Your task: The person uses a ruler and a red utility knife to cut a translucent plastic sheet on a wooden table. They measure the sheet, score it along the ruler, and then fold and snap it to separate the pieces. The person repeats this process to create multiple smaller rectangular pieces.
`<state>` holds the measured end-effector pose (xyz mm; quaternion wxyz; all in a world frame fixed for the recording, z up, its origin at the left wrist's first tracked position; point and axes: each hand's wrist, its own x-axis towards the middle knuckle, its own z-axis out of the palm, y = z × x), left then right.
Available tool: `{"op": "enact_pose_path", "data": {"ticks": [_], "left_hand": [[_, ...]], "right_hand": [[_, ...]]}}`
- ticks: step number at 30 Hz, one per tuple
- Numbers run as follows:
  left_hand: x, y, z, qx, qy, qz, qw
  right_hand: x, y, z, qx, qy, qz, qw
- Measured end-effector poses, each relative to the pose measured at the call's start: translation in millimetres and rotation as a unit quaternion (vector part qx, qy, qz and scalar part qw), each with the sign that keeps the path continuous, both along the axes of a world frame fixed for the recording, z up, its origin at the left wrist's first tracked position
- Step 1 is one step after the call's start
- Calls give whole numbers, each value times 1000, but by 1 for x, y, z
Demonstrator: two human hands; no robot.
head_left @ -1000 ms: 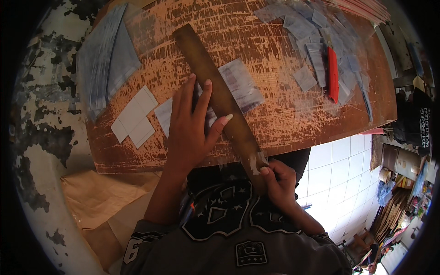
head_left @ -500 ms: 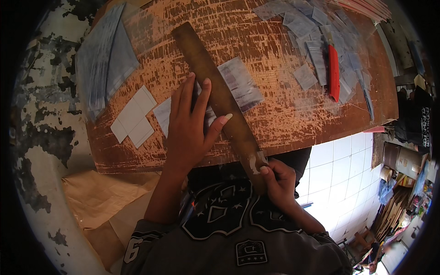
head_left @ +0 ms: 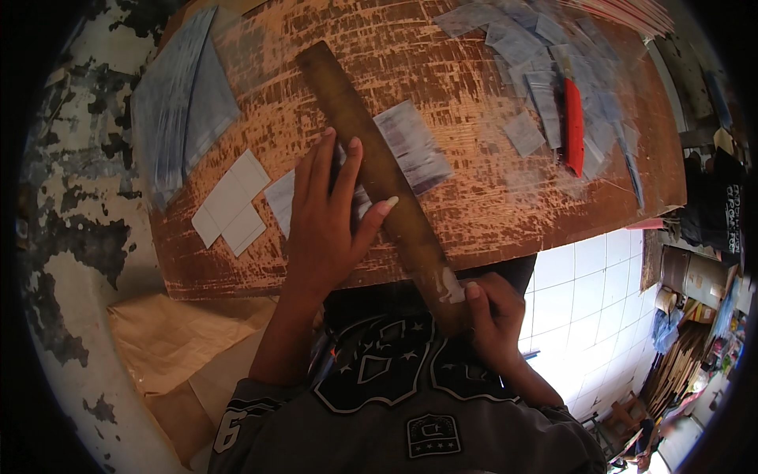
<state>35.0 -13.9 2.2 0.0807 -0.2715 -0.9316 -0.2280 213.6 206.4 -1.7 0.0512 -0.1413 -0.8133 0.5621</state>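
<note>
A long brown straightedge point(head_left: 395, 186), like a ruler, lies slantwise over the worn tabletop, its near end past the table's front edge. Beneath it, a clear plastic sheet point(head_left: 414, 146) shows on both sides. My left hand point(head_left: 325, 209) rests on the straightedge with fingers spread, thumb and fingertips pressing it down. My right hand point(head_left: 499, 316) is closed at the straightedge's near end, thumb against the curled fingers. Whatever is pinched there is hidden. A whitish patch point(head_left: 452, 286) shows on the straightedge beside the right thumb.
White card pieces point(head_left: 235, 204) lie left of my left hand. Stacked plastic sheets point(head_left: 178, 110) sit at the far left. A red cutter point(head_left: 573, 130) lies on scattered small plastic bags point(head_left: 521, 39) at the right. Brown paper point(head_left: 181, 340) is below the table's left side.
My right hand has shifted slightly right, to the straightedge's edge. A bit of clear plastic by its fingers no longer shows. The left hand and straightedge have barely moved.
</note>
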Motion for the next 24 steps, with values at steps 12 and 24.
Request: {"op": "enact_pose_path", "data": {"ticks": [12,24], "left_hand": [[2,1,3,-25,5,7,1000],[3,3,6,-5,-11,8,1000]], "right_hand": [[-71,104,62,-95,45,-83,991],[-89,42,139,49,464,233,853]]}}
